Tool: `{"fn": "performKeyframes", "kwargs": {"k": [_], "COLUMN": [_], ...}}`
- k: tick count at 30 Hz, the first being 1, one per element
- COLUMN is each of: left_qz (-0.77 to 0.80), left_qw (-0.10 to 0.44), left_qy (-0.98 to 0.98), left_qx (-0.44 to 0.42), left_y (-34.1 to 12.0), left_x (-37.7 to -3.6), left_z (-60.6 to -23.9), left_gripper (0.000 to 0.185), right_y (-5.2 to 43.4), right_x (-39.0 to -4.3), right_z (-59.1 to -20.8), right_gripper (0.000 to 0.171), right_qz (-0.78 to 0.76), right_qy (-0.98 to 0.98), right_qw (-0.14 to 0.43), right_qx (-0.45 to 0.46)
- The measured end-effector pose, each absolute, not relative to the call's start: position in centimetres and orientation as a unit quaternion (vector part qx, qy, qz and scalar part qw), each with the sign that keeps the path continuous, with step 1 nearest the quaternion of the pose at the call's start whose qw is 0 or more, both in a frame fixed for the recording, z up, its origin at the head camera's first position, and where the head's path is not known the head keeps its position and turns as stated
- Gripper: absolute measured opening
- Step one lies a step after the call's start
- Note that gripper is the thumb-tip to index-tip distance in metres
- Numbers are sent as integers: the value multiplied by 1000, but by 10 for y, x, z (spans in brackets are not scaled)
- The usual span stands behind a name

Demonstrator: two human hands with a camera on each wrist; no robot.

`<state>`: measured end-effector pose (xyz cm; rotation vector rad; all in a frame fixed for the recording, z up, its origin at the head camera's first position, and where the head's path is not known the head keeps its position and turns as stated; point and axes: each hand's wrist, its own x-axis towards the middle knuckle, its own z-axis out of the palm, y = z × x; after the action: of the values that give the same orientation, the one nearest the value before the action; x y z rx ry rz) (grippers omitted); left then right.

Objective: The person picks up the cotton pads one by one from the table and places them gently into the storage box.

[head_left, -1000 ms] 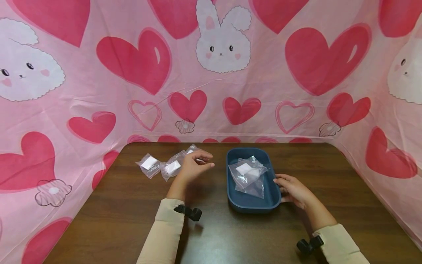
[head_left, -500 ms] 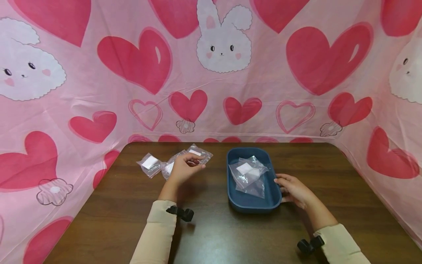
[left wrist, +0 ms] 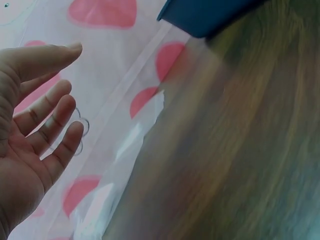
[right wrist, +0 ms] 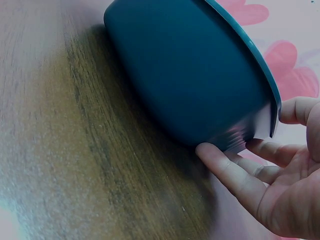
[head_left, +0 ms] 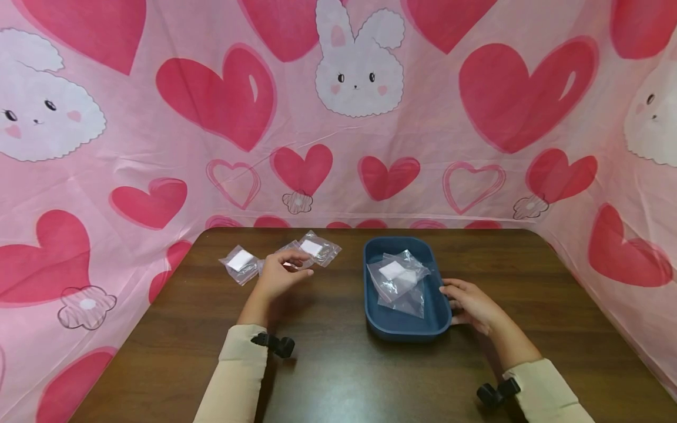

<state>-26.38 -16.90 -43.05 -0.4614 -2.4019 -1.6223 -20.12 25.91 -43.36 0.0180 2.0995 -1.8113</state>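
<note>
A blue tray (head_left: 441,305) sits on the brown table and holds clear plastic packets with white pads (head_left: 398,276). My right hand (head_left: 468,302) rests against its right side, straight fingers (right wrist: 235,172) touching the tray's wall (right wrist: 190,75). Three more packets lie to the left: one far left (head_left: 240,261), one mostly hidden under my left hand, one at the right (head_left: 316,248). My left hand (head_left: 280,271) hovers over the middle packet. In the left wrist view its fingers (left wrist: 47,125) are relaxed and hold nothing, with a clear packet (left wrist: 125,170) below and the tray's corner (left wrist: 205,15) beyond.
Pink cloth printed with hearts and rabbits (head_left: 359,117) walls the table on three sides. Bare brown tabletop (head_left: 344,376) lies in front of the tray and packets. The table's left edge (head_left: 158,305) runs close to the packets.
My left hand has drifted left and slightly nearer, uncovering the rightmost packet. The right hand and the tray have stayed put.
</note>
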Motion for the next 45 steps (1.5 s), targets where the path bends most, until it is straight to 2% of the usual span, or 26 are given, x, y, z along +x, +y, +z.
{"fn": "performKeyframes", "kwargs": {"k": [26, 34, 45], "left_qz": [-540, -509, -435], "left_qw": [98, 96, 117], "left_qy": [-832, -852, -887], "left_qx": [-82, -79, -104], "left_y": [-201, -212, -227], "left_x": [-280, -288, -301], "left_z": [-441, -443, -442], "left_gripper": [37, 47, 49], "right_y": [259, 259, 260], "right_x": [-202, -201, -203], "right_z": [-434, -434, -434], "right_gripper": [61, 60, 60], "right_qz": [-640, -638, -639], "right_qy": [746, 747, 746], "right_qw": [182, 185, 187], "right_qx": [10, 15, 12]}}
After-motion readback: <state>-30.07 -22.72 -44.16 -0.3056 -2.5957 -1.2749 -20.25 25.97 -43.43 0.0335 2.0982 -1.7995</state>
